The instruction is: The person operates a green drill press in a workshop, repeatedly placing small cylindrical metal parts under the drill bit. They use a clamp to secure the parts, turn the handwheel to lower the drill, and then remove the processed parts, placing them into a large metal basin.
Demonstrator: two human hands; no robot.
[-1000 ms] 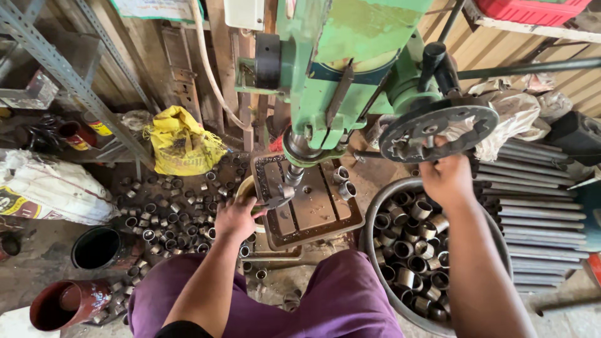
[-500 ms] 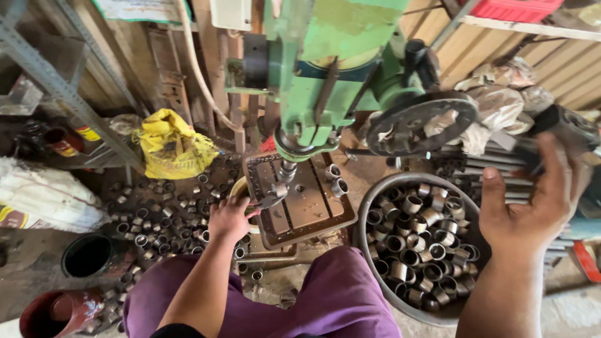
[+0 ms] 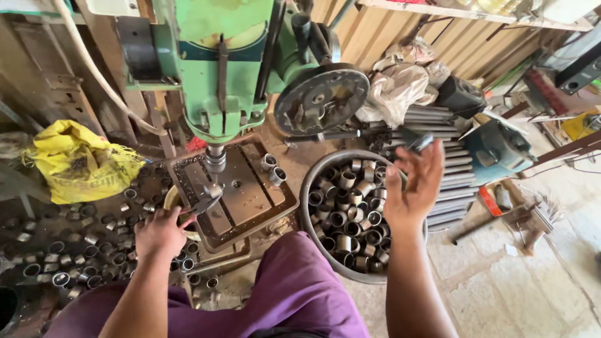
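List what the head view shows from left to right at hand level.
Yellow bag → loose metal rings on the floor → left hand gripping pliers → drill table → tub of rings → right hand → pipe stack.

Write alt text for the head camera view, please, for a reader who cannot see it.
A person seated at a green drill press grips pliers with the left hand on the press table, while the open right hand hovers above a round metal basin of short metal rings. More rings litter the floor beside a yellow bag.
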